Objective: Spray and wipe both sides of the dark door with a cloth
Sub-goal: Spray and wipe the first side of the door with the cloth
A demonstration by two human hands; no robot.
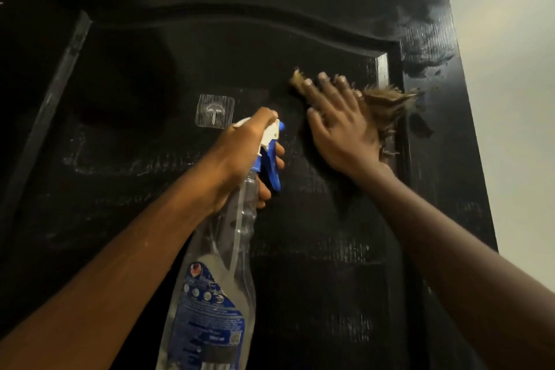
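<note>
Right now the door (315,249) fills the view, smeared with streaks, and the cloth (387,105) is pinned against its panel at three o'clock of the hook (214,111). Risk one: the right hand (336,123) only presses it, fingers straight and spread, palm flat, so a fast sweep could let the cloth slide out and drop. Risk two: the bottle (216,279), at five o'clock of the hook, aims near that hand, so a squirt may wet skin, not door. The left hand (240,153) wraps the bottle's neck, fingers curled at the trigger, forearm raised.
</note>
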